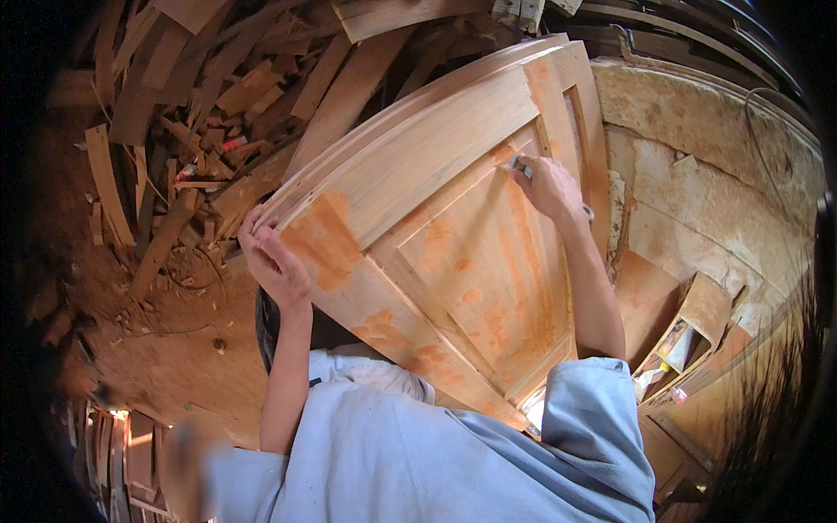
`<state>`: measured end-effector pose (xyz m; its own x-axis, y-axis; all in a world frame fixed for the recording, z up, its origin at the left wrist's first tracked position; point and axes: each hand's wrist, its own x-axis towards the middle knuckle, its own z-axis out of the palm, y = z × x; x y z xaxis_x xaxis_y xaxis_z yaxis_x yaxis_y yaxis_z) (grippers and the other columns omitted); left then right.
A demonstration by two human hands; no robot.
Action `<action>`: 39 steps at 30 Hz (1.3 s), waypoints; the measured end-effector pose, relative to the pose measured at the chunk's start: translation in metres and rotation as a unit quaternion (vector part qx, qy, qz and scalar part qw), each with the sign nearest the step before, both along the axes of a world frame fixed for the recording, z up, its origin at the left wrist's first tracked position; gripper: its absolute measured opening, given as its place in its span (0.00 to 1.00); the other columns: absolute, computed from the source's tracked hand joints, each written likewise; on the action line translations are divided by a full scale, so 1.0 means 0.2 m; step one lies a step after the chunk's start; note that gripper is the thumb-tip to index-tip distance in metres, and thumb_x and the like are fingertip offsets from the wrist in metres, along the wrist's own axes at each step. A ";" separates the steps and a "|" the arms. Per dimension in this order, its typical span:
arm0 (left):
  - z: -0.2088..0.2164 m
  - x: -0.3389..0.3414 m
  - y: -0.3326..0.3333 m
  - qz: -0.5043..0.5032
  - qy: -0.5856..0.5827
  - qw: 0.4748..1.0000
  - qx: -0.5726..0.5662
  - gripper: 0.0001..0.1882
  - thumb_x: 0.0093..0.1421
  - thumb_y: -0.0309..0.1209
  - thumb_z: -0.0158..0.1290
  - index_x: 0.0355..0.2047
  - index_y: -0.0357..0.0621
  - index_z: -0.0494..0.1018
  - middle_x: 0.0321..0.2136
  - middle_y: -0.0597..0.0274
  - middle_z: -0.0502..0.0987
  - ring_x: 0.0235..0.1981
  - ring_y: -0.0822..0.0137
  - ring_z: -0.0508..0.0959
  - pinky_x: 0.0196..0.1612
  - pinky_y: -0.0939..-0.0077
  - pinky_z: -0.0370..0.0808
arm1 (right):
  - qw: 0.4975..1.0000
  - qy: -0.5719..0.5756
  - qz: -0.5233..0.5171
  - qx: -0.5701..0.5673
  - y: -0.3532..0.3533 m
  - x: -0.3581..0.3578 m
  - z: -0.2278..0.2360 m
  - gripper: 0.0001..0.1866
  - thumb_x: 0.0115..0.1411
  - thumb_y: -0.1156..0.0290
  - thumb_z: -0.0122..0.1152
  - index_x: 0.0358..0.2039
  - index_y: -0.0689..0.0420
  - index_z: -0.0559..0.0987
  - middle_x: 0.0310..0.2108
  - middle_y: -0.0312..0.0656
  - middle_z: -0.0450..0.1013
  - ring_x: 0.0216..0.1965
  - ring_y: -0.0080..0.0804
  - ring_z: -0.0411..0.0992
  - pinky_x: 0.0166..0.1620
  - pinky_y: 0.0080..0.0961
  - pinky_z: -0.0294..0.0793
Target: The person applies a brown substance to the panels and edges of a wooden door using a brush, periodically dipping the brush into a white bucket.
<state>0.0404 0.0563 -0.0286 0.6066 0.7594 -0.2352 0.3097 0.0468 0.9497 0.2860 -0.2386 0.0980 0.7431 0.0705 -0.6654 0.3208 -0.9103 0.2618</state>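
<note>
A pale wooden panel door lies slanted in front of me, with patches of orange filler on its frame and its recessed panel. My left hand is closed round its left corner, fingers over the edge. Far up on the door, at the upper corner of the recessed panel, my right hand is closed on a small scraper. Its greyish end points left at the panel's moulding; most of the tool is hidden by my fingers. A rounded end shows beside my wrist, possibly its handle.
Wood offcuts and boards are heaped at the far left, beside reddish dirt ground. Large stained pale slabs stand at the right. Nearer, an open wooden box holds small items. A person shows at the lower left.
</note>
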 end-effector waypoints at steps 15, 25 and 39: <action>0.00 0.02 -0.01 -0.006 0.014 1.000 0.022 0.23 0.75 0.43 0.38 0.55 0.34 0.66 0.48 0.54 0.72 0.46 0.64 0.74 0.53 0.70 0.69 | 0.980 -0.113 -0.062 0.153 -0.21 -0.15 -0.15 0.27 0.66 0.50 0.57 0.60 0.51 0.74 0.42 0.48 0.76 0.47 0.45 0.75 0.49 0.41 0.74; 0.00 0.01 0.00 -0.013 0.022 0.999 0.045 0.25 0.75 0.48 0.36 0.50 0.35 0.69 0.48 0.56 0.71 0.46 0.64 0.73 0.54 0.69 0.68 | 0.969 -0.147 -0.079 0.181 -0.15 -0.15 -0.20 0.26 0.67 0.49 0.54 0.61 0.47 0.74 0.40 0.48 0.77 0.45 0.47 0.76 0.47 0.42 0.76; -0.03 -0.01 0.02 -0.034 0.039 0.991 0.123 0.25 0.76 0.47 0.35 0.46 0.35 0.70 0.44 0.55 0.72 0.46 0.62 0.72 0.55 0.69 0.66 | 0.959 -0.137 -0.097 0.228 -0.22 -0.19 -0.10 0.25 0.64 0.53 0.61 0.57 0.50 0.76 0.41 0.49 0.77 0.45 0.48 0.76 0.48 0.44 0.75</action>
